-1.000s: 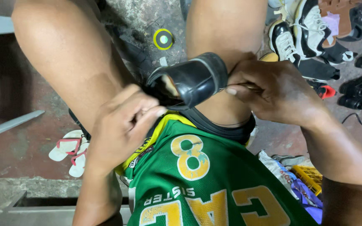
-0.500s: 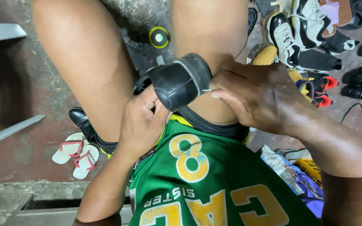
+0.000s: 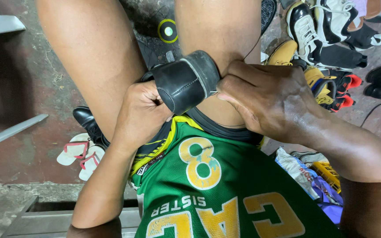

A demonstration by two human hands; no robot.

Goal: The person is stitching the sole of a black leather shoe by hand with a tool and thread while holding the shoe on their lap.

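Stitching looks to be the work in hand: a black shoe [image 3: 186,81] rests on the person's lap between the knees, heel end turned up toward the camera, a pale seam line running along its edge. Left hand [image 3: 142,112] is closed around the lower side of the shoe, fingers tucked under it, bracing it against the thigh. Right hand [image 3: 267,99] is pinched together at the shoe's right edge, fingertips pressed on the seam; a dark thread [image 3: 252,46] seems to run up from it, though whether a needle is held I cannot tell. To do this well, I judge the left grip should stay firm so the shoe does not twist, and the right should pull straight along the seam, not across it. On the floor lie flip-flops [image 3: 78,154] to the left and a heap of shoes [image 3: 327,35] well apart at upper right.
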